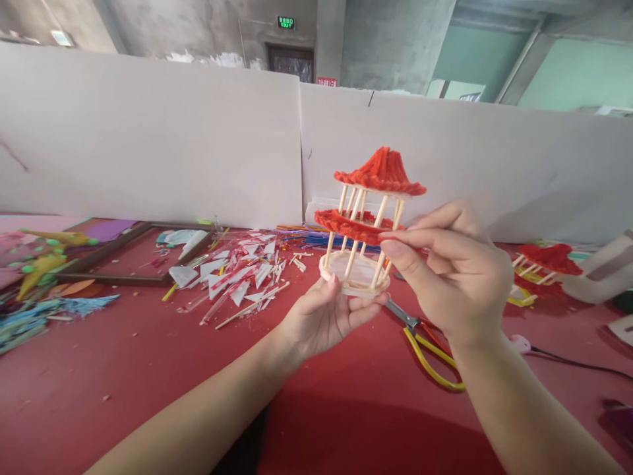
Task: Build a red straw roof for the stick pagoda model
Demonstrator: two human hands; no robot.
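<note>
A small two-tier model pavilion (380, 175) with red fuzzy roofs and pale stick columns is held up above the table, slightly tilted. My left hand (326, 316) supports its round pale base from below, the thumb over the rim. At the right side, my right hand (455, 264) pinches the edge of the lower red roof ring (346, 225) between thumb and fingers. Scissors (420, 340) with yellow and red handles lie on the table below and behind my right hand. Some of the far columns are hidden by the near ones.
White and red scraps with loose sticks (242, 270) lie at centre left, near a brown frame (113, 280). Another red-roofed model (546, 260) stands at right, by a black cable (578, 359). A white partition (148, 138) closes the red table's far side.
</note>
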